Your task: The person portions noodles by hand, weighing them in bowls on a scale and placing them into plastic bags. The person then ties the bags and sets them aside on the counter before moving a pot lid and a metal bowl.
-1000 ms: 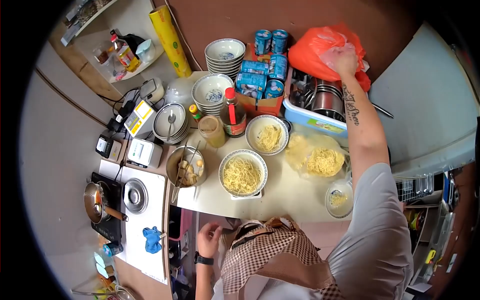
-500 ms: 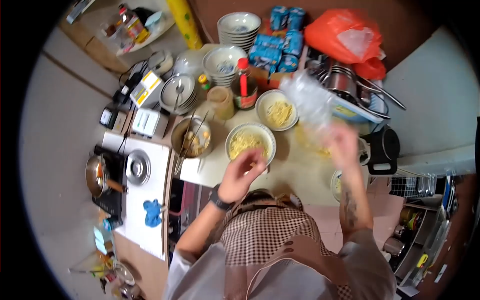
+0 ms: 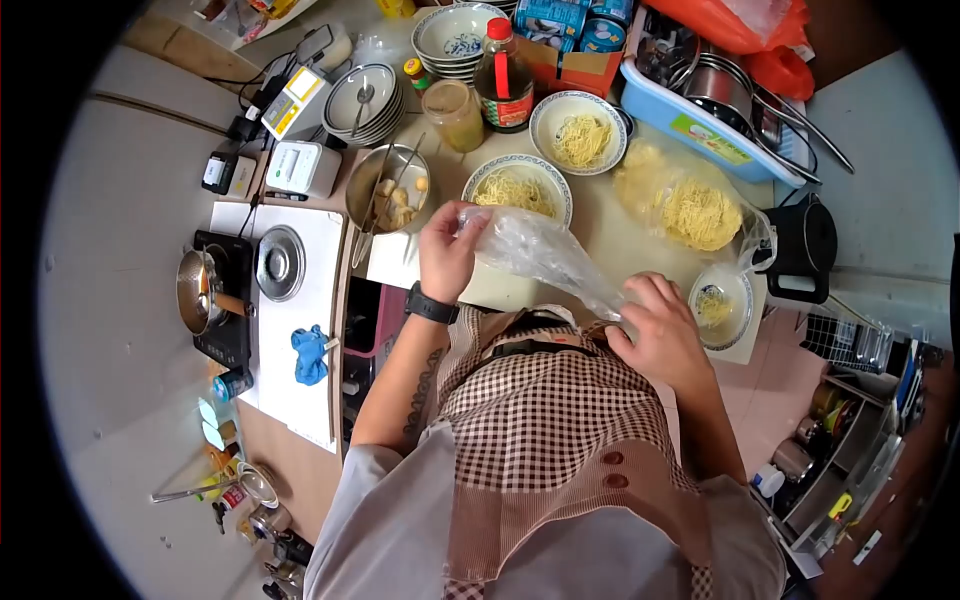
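A clear plastic bag (image 3: 545, 258) is stretched between my hands near the table's front edge. My left hand (image 3: 450, 248) pinches its left end, just in front of a patterned bowl of noodles (image 3: 518, 190). At the other end, my right hand (image 3: 662, 325) has its fingers closed on the plastic. Behind stands a second bowl of noodles (image 3: 580, 138). Yellow noodles (image 3: 702, 214) lie in an open clear bag to the right. A third bowl (image 3: 722, 310), with a few noodles, sits beside my right hand at the table corner.
On the left is a metal pot (image 3: 392, 190) with tongs and pale chunks. A jar (image 3: 453, 115) and a red-capped bottle (image 3: 503, 80) stand behind. A blue bin (image 3: 700, 130) and a black pitcher (image 3: 800, 245) are at right; a pan (image 3: 205, 290) sits on a cooktop.
The clear bag has come from the back right down in front of me. My left hand, empty before, now grips it too. The noodles at right are uncovered, and the view has shifted.
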`<state>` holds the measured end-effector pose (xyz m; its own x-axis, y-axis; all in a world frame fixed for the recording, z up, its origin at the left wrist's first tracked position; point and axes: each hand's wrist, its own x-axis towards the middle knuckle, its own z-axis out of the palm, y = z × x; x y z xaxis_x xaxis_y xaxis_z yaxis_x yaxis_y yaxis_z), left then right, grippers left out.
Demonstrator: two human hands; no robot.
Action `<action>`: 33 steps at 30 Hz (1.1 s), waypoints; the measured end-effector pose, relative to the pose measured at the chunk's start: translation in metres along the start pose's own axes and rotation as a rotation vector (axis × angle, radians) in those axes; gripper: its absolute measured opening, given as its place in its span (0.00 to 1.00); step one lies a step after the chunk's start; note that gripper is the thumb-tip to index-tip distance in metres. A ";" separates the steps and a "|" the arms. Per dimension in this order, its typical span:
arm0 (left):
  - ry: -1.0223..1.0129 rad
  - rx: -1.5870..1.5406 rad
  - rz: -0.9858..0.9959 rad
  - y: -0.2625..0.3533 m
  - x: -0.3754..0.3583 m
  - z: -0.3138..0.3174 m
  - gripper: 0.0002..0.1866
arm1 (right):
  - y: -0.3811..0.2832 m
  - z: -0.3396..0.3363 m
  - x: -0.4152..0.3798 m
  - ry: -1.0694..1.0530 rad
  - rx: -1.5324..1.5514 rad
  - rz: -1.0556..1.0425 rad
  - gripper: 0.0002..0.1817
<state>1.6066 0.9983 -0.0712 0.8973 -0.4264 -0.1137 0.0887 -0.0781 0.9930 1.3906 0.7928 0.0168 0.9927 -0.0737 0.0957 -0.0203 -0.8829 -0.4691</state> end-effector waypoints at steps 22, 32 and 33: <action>-0.222 -0.557 -0.549 -0.012 -0.049 0.025 0.24 | 0.015 0.093 0.009 0.188 0.650 0.376 0.13; -0.257 0.267 0.353 0.005 -0.056 0.018 0.21 | 0.009 0.056 0.006 0.226 0.409 0.132 0.03; -0.277 0.360 0.381 0.013 -0.059 0.022 0.21 | 0.009 0.054 0.005 0.235 0.394 0.121 0.04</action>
<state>1.5450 1.0025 -0.0523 0.6863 -0.7003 0.1966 -0.4135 -0.1532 0.8975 1.4014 0.8095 -0.0348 0.9310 -0.3088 0.1946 -0.0426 -0.6215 -0.7823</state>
